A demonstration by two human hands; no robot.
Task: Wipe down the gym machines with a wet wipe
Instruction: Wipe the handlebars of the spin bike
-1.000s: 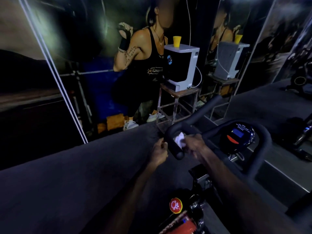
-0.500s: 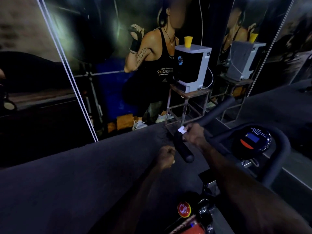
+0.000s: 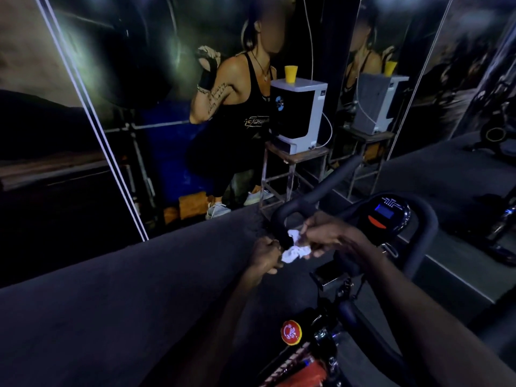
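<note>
Nearest the camera, at the bottom edge of the view, sits the bike's frame with a round red knob (image 3: pixel 291 332) and a strip of red lettering below it, too blurred to read. Two bare forearms reach forward from here over the dark floor (image 3: pixel 117 297). The left hand (image 3: pixel 265 254) is curled into a loose fist just beside the near end of the handlebar (image 3: pixel 315 192); whether it holds anything cannot be told in this dim light. The right hand (image 3: pixel 325 236) comes in from the right with fingers and thumb pinched on a crumpled white wipe (image 3: pixel 296 248), which hangs between the two hands and lies against the bar's near left grip. The wipe's lower fold reaches close to the left hand's knuckles; contact there is unclear. Just past the right wrist, the bar loops round a dark round console (image 3: pixel 388 216) with a small blue screen and a red mark under it. Farther on, at the edge of the floor by the wall, a metal stool (image 3: pixel 293 174) carries a white and black box-shaped dispenser (image 3: pixel 300 113), and a yellow cup (image 3: pixel 291 74) stands upright on the dispenser's top. A thin white hose curves off its right side. Behind it the wall (image 3: pixel 156 88) bears a large printed mural of a person in a black top with wrapped fists. To the right a mirror (image 3: pixel 418 79) repeats the dispenser, cup and stool.
</note>
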